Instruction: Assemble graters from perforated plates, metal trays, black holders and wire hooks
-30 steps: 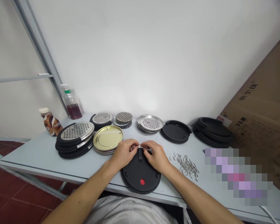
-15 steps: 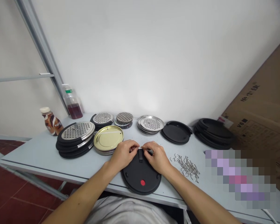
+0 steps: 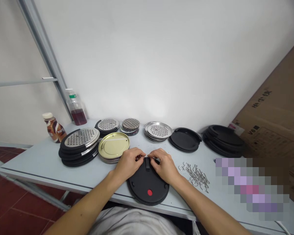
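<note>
A round black plastic cover [image 3: 149, 182] with a red dot lies near the front edge of the table, in front of me. My left hand [image 3: 132, 160] and my right hand [image 3: 161, 163] meet at its far rim, fingers pinched. Between their fingertips shows a small silvery wire piece [image 3: 146, 156], mostly hidden by the fingers, just above a raised black tab [image 3: 147, 164] on the cover. To the right of my right hand lies a heap of metal wire rings with stems [image 3: 198, 176]. Left of my left hand are stacked gold-toned metal lids [image 3: 114, 146].
Black-rimmed perforated discs [image 3: 79, 147] are stacked at left, with two bottles [image 3: 54, 128] behind. Perforated steel plates [image 3: 158, 130], black covers [image 3: 185, 139] and another black stack [image 3: 222, 140] line the wall. A cardboard box [image 3: 276, 114] leans at right; a blurred patch hides something below it.
Both hands stay at the cover's far rim with fingers pinched. Only a very slight shift of the whole view is visible.
</note>
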The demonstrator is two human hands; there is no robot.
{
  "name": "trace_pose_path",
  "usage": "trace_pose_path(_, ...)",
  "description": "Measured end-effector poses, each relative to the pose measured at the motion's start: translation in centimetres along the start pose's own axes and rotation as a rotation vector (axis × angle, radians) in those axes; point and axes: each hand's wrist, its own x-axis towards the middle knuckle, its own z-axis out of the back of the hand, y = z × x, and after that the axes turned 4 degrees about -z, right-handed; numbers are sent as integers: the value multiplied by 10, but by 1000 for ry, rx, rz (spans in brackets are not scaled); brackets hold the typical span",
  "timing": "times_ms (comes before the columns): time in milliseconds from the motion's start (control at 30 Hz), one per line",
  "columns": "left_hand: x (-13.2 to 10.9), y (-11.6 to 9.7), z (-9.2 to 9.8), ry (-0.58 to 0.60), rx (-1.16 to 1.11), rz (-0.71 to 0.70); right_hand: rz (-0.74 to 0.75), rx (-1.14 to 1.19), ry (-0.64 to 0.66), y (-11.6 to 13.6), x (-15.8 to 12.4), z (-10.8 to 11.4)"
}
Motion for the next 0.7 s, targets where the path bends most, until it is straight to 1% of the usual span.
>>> trace_pose_path(333,-5,-2,-2,-29,27,-25,57,8,-34,-1,0,-1)
trace_pose_path(500,-4,-2,-2,-40,50,-23,48,9,-29,-4,0,-2)
trace_pose_path(700,-6,-7,-1,-11,106,-43,49,5,-24,-2,0,-2)
